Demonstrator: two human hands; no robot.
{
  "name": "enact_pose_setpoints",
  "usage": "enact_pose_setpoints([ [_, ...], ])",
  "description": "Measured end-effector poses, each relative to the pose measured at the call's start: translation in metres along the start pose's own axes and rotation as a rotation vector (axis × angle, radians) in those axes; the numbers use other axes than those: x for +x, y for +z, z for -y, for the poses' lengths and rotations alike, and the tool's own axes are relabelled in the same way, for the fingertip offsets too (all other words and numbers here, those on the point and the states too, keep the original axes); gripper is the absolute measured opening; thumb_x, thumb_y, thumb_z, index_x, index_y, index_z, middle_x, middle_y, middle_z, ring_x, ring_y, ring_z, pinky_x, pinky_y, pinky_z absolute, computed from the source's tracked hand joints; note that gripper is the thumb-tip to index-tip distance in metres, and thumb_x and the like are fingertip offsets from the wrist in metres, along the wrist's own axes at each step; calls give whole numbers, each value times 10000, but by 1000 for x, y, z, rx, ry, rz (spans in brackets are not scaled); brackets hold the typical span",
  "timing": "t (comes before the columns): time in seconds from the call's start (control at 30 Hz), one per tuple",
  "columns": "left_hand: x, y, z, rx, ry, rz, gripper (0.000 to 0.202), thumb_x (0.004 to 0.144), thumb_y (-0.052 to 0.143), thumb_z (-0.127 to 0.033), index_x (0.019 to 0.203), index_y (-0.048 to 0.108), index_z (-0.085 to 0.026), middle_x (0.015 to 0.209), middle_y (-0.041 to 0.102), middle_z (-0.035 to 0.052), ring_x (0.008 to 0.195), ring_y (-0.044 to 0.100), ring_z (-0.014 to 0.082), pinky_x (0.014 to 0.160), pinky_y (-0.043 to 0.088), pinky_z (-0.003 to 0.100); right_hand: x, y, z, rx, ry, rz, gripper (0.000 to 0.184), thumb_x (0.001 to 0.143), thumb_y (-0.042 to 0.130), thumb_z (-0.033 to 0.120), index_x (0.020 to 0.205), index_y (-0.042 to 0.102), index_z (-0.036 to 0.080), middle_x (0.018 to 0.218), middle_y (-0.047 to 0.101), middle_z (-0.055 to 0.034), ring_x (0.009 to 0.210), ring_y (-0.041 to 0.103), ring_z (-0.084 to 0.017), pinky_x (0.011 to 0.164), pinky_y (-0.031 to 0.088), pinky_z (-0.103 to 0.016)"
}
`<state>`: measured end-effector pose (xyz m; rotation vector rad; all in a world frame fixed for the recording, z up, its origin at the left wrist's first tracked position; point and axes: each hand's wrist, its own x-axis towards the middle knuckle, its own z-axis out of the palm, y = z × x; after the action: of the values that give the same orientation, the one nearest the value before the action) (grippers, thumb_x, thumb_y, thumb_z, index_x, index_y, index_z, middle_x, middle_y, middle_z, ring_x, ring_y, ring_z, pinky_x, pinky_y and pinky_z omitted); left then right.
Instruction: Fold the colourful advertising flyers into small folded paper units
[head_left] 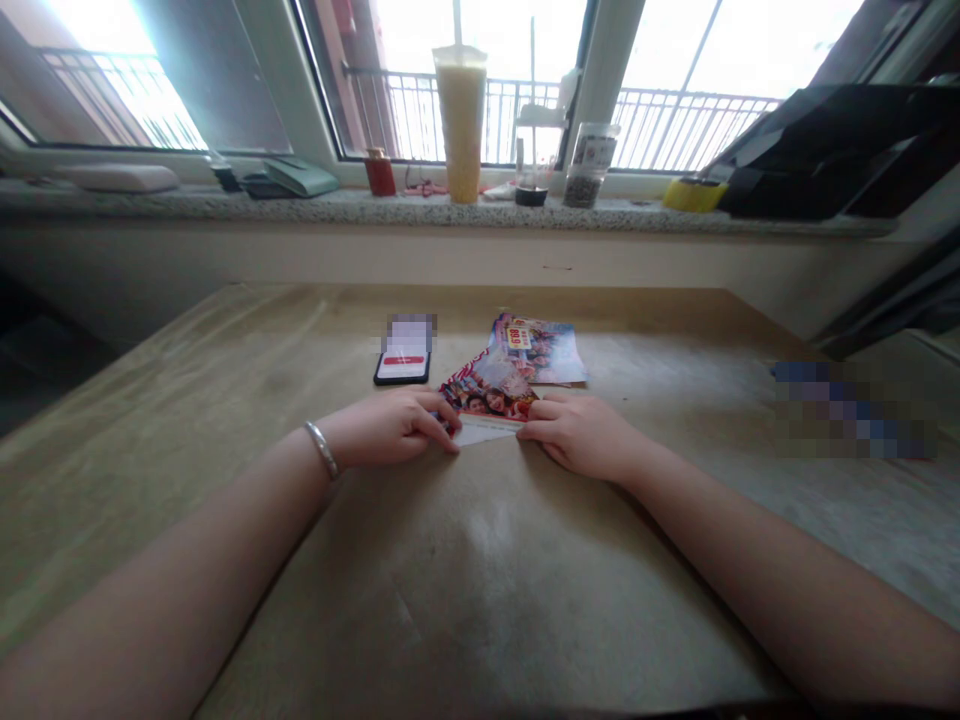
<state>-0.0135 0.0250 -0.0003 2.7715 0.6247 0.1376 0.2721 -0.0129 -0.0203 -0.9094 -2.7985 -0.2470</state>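
A printed flyer with a colourful picture of people lies on the table in front of me, with a white strip along its near edge. My left hand, a silver bangle on its wrist, has its fingers curled at the flyer's left near corner. On the other side, my right hand grips the right near corner between bent fingers. Parts of both corners are hidden under the fingers. Just behind, partly overlapped by this flyer, more flyers lie in a loose pile.
A lit phone lies on the table left of the flyers. A blurred-out bluish item is at the right. On the windowsill stand a tall yellow drink cup, a red bottle, jars and a black bag.
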Motion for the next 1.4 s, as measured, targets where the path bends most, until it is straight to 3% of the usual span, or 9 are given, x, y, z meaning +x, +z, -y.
enact_pose_setpoints([
  [0.5,-5,-3,6,-34,-5,51,369,767,450,-85,886,736,-286,1157,648,-27,1048,565,167,952,436,310,-1,6,-2,53,-27,10,254,863,445,139,967,672,186,953,648,-77,889,531,-185,714,399,-286],
  [0.7,-2,-6,-10,-23,-52,29,337,735,451,-94,929,690,-232,1104,630,10,1012,557,178,945,417,298,0,9,0,70,7,-3,292,831,480,147,1057,653,214,998,634,-70,919,524,-196,749,410,-298],
  [0.87,2,-3,-21,107,-57,10,361,764,473,-146,1039,666,-279,1034,601,28,953,544,191,881,426,295,3,9,0,90,-6,5,340,842,481,162,1135,628,250,1006,612,-68,952,510,-196,770,402,-304],
  [1.4,-4,-7,-10,-20,-61,37,267,831,494,-187,912,732,-275,1158,632,-3,1005,588,162,930,442,267,-6,6,-10,128,21,0,299,806,480,101,987,683,227,968,647,-56,894,550,-172,763,411,-290],
])
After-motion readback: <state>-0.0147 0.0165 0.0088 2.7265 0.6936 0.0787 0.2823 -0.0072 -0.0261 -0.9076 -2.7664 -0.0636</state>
